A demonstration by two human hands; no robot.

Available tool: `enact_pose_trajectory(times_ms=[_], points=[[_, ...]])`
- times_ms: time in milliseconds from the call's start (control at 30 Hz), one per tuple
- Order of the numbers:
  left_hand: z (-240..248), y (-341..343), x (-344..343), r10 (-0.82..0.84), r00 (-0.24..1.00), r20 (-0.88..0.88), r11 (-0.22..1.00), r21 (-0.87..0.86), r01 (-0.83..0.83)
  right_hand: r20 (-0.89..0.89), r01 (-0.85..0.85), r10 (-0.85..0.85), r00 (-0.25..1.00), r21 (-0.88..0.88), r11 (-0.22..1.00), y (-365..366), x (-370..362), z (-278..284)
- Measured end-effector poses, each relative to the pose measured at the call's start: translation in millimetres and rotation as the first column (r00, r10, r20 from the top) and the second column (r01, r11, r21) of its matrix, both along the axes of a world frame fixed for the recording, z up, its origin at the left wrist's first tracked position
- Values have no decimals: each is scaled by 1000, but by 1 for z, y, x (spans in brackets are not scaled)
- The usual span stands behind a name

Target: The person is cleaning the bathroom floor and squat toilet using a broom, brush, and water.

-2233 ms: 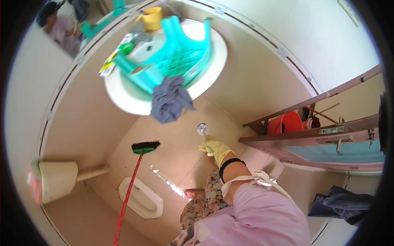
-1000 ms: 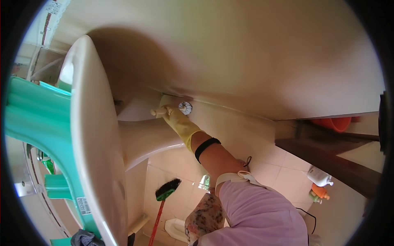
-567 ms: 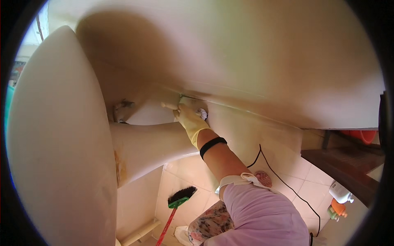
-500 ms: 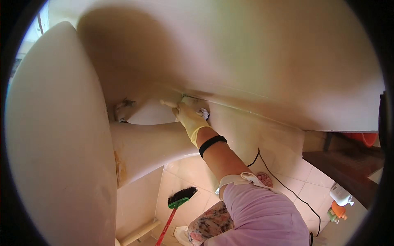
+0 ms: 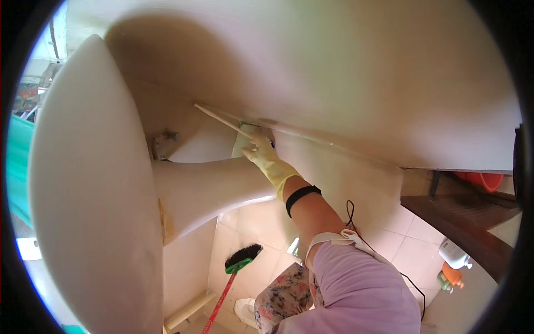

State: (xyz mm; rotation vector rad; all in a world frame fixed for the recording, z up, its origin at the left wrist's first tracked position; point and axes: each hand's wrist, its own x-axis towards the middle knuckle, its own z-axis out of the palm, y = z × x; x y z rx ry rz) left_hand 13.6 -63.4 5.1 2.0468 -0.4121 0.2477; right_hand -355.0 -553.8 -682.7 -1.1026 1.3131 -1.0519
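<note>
right hand (image 5: 265,157): one, in a pale yellow rubber glove, fingers closed round a stick; black band (image 5: 303,199) at the wrist.

pale stick (image 5: 220,119): one, slim, off-white; grasped near the glove end, slanting up and left past the fingers, its far tip close to the foot of the wall (image 5: 345,83); whether the tip touches is unclear. other end hidden by the glove. location: low, beside the washbasin pedestal.

white washbasin (image 5: 92,167): one, large, at left, seen from its side and underside.

washbasin pedestal (image 5: 217,186): one, pale, glossy; brown stain (image 5: 165,220) where it meets the basin; the glove just beside its narrow end in view.

pipe fitting (image 5: 166,139): one, on the wall behind the pedestal.

broom (image 5: 242,258): one, black bristles, green head, red handle; below the pedestal in view, well apart from the hand.

squat toilet (image 5: 245,310): one, white, edge only showing, beside a floral-clad knee (image 5: 283,295).

bottles: three, clustered at right; white bottle (image 5: 454,255), orange bottle (image 5: 452,274), green bottle (image 5: 445,283).

black cord (image 5: 414,288): one, running over the floor tiles (image 5: 397,234).

red plastic vessel (image 5: 489,181): one, partly visible, far right.

teal plastic piece (image 5: 20,167): one, left edge, behind the basin.

lilac sleeve (image 5: 359,273): one, pale tied cuff.
</note>
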Motion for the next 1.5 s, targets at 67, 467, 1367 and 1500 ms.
enact_pose_trajectory(times_ms=[67, 467, 1367, 1500], points=[[2, 2, 2, -1, 1000, -6, 1000, 9, 2, 228, 112, -132, 965, 98, 989, 25, -13, 6], [102, 151, 1, -27, 960, 277, 952, 300, -60, 42, -871, 873, 486, 112, 479, 326, 2, 208], [107, 425, -216, -244, 943, 226, 919, -258, 300, -627, -970, 777, -47, -156, -185, 668, 221, 562], [64, 412, -181, -285, 957, -50, 850, -474, 228, -669, -925, 707, -230, -76, -373, 630, 239, 512]])
